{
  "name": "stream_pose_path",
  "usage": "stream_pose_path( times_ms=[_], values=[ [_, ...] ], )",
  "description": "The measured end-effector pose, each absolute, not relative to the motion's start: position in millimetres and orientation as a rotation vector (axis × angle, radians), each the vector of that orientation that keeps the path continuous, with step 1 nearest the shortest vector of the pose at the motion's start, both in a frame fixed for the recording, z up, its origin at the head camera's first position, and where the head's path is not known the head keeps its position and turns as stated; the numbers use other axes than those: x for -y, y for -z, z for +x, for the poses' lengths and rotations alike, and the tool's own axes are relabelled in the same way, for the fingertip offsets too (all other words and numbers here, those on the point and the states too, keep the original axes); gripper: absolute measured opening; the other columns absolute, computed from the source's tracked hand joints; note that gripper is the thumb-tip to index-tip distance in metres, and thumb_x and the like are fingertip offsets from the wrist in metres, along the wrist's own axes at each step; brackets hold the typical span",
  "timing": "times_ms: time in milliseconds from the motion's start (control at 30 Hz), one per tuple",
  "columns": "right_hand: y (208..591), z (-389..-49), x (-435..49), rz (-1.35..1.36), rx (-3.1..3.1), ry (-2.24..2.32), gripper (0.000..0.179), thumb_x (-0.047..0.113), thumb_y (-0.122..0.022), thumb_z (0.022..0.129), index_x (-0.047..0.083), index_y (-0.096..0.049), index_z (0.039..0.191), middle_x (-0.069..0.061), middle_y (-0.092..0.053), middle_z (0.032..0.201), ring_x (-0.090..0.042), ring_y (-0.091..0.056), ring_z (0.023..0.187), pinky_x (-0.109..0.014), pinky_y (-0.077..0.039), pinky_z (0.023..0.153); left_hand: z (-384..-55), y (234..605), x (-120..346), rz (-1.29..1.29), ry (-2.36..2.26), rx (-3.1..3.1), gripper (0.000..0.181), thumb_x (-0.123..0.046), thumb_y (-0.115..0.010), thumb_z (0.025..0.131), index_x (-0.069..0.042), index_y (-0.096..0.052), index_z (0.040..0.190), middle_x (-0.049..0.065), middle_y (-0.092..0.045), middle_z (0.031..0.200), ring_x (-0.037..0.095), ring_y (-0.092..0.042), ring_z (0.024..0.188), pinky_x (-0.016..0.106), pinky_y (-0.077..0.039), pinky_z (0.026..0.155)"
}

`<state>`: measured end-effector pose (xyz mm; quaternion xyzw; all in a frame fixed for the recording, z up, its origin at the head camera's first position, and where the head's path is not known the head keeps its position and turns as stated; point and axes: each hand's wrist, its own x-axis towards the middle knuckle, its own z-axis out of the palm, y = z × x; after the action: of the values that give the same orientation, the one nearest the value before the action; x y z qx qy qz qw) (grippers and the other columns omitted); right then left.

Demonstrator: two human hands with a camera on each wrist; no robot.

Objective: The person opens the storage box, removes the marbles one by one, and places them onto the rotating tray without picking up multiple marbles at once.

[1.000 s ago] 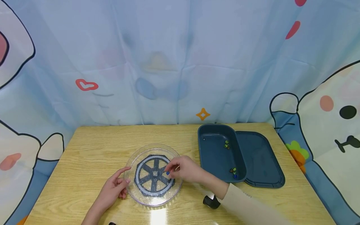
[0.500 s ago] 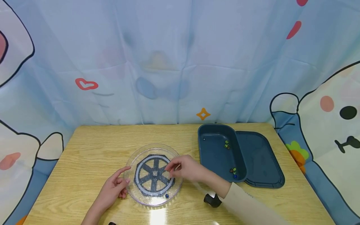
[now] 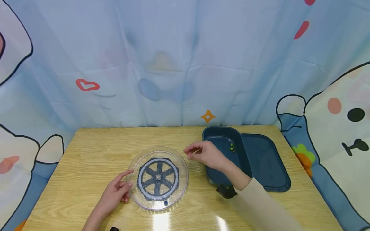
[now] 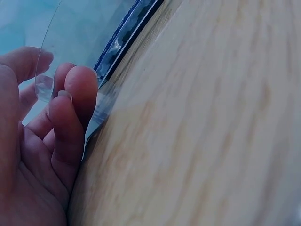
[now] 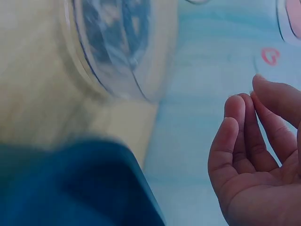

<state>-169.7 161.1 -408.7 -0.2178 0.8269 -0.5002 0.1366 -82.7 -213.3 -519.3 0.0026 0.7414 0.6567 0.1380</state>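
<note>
A round clear plastic dish lies on the table, with a dark six-spoked wheel pattern showing through its middle. My left hand touches its left rim with index finger and thumb apart; the other fingers are bent. In the left wrist view, the clear rim is right by the fingertips. One small dark blue ball, perhaps a marble, sits in the dish near its front edge. My right hand hovers between the dish and a dark blue bin. Its fingers are loosely bent with nothing visible between them.
Small greenish balls lie in the bin; its front part is hidden by my right arm. A dark blue lid lies flat at its right. Behind the wooden table hangs a printed light blue curtain.
My right hand let go of the blue ball over the dish, then moved up and right. The ball now lies near the front edge, a little farther left. My left hand stays put.
</note>
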Motion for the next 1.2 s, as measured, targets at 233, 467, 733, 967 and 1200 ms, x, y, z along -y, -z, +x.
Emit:
stream_pose_path(
  times_ms=[233,467,733,967,1200],
  values=[
    [397.6,-192.1,-193.4,-0.450,-2.434,1.559,0.024,0.011,-0.069,0.095,0.006,-0.070,0.118,-0.010,-0.067,0.116,-0.024,-0.065,0.103,-0.042,-0.055,0.089,-82.4,519.2,213.9,0.022,-1.920,-2.135,0.053,-0.017,-0.063,0.100,-0.013,-0.043,0.149,0.011,-0.057,0.068,0.017,-0.056,0.052,0.030,-0.053,0.050],
    [407.6,-213.9,-225.0,-0.307,-2.464,1.608,0.035,0.018,-0.069,0.096,-0.001,-0.065,0.126,-0.018,-0.063,0.126,-0.031,-0.060,0.112,-0.053,-0.046,0.100,-81.7,519.3,213.6,0.009,-1.917,-2.131,0.053,-0.017,-0.064,0.099,-0.014,-0.044,0.148,0.010,-0.057,0.068,0.017,-0.057,0.052,0.030,-0.053,0.050],
    [432.8,-236.2,-248.5,-0.135,-2.579,1.558,0.034,0.015,-0.065,0.098,-0.001,-0.063,0.129,-0.021,-0.060,0.129,-0.037,-0.054,0.120,-0.052,-0.043,0.104,-81.7,515.4,213.5,0.055,-1.922,-2.125,0.055,-0.017,-0.062,0.100,-0.009,-0.041,0.150,0.011,-0.056,0.068,0.016,-0.056,0.053,0.030,-0.053,0.050],
    [455.2,-249.0,-250.8,-0.105,-2.613,1.415,0.038,0.012,-0.064,0.098,-0.002,-0.059,0.134,-0.023,-0.058,0.132,-0.039,-0.053,0.122,-0.051,-0.046,0.100,-81.7,515.5,213.3,0.050,-1.932,-2.119,0.055,-0.016,-0.062,0.100,-0.009,-0.040,0.150,0.010,-0.056,0.067,0.016,-0.056,0.052,0.029,-0.053,0.050],
    [472.4,-254.3,-245.2,-0.167,-2.565,1.195,0.050,0.016,-0.069,0.095,0.001,-0.055,0.140,-0.021,-0.055,0.137,-0.037,-0.052,0.124,-0.051,-0.045,0.100,-82.0,514.4,213.0,0.044,-1.926,-2.118,0.055,-0.017,-0.062,0.100,-0.009,-0.041,0.150,0.011,-0.056,0.067,0.016,-0.056,0.052,0.029,-0.053,0.050]
  ],
)
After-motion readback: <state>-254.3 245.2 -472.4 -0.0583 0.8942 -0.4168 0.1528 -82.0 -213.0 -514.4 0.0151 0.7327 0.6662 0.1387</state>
